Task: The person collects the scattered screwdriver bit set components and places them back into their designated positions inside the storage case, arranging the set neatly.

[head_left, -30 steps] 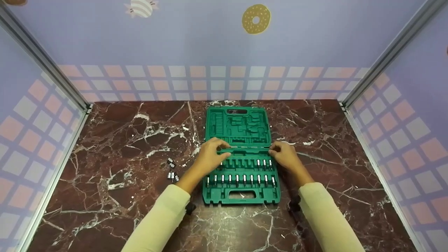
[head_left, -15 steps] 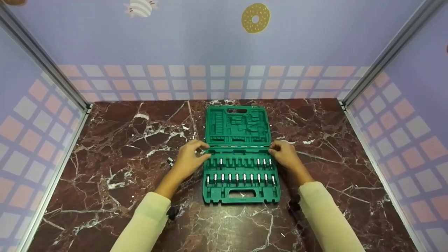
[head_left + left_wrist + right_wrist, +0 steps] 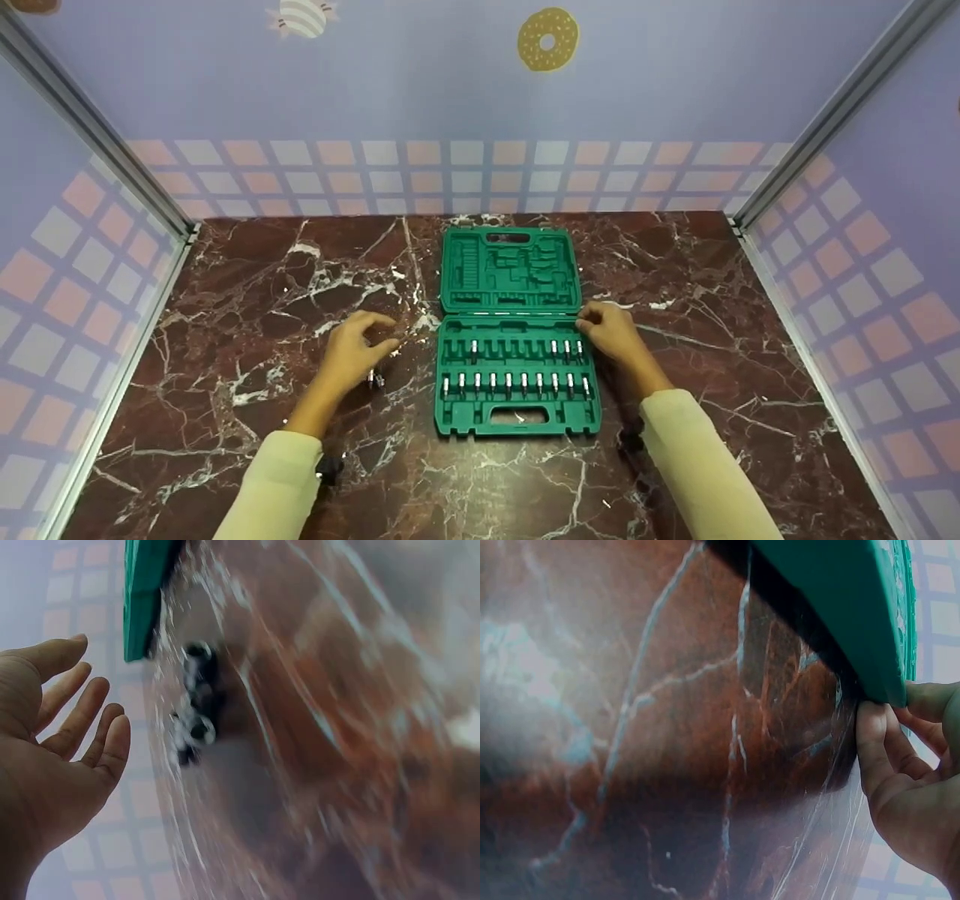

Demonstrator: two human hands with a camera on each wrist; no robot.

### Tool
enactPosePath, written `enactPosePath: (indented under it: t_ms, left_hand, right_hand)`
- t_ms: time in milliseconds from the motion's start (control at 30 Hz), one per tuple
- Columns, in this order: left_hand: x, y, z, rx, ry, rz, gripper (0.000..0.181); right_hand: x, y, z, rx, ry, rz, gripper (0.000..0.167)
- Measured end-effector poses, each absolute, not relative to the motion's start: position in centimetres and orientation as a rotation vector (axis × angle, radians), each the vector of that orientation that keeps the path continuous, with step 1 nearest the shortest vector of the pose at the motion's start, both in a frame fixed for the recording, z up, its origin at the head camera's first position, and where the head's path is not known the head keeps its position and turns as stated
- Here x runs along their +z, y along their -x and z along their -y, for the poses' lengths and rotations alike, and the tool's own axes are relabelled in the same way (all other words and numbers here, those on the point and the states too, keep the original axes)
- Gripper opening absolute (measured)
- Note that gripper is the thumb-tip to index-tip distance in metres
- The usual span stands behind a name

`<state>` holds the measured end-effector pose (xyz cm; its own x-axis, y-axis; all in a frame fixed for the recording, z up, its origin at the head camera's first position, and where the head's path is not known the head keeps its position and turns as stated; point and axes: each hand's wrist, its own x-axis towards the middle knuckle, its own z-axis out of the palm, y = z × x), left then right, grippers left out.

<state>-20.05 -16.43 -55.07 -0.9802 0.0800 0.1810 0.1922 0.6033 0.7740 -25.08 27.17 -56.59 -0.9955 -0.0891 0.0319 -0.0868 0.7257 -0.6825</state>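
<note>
A green plastic tool case (image 3: 517, 430) lies open on the table, its lid folded back. Shiny metal socket bits (image 3: 508, 385) fill the front row of slots; a few more stand in the rear row, with vacant slots between. My right hand (image 3: 611, 334) pinches the case's right edge near the hinge; in the right wrist view, its fingers (image 3: 874, 727) meet the green corner. To the left of the case, my left hand (image 3: 349, 352) hovers with nothing in it, fingers spread. Loose socket bits (image 3: 196, 694) lie on the table by that hand, partly hidden by it in the head view.
Dark red marbled tabletop (image 3: 247, 322) surrounds the case. A patterned back wall (image 3: 480, 97) and two side walls enclose the table, with metal strips (image 3: 112, 142) at the corners.
My left hand has moved left from over the case's rear row to above the loose socket bits. The right hand has stayed at the case edge.
</note>
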Motion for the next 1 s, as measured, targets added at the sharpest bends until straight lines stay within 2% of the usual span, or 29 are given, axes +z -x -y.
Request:
enactPosePath:
  t_ms: [400,1000]
  left_hand:
    - [-56.1,19.7,19.6,-1.273,0.202,2.832,0.033]
    - [-56.7,20.7,20.3,-1.122,0.192,2.885,0.026]
  right_hand:
    - [-56.4,25.0,-27.1,-1.141,0.140,-2.902,0.007]
    - [-56.4,25.0,-27.2,-1.149,0.155,-2.889,0.009]
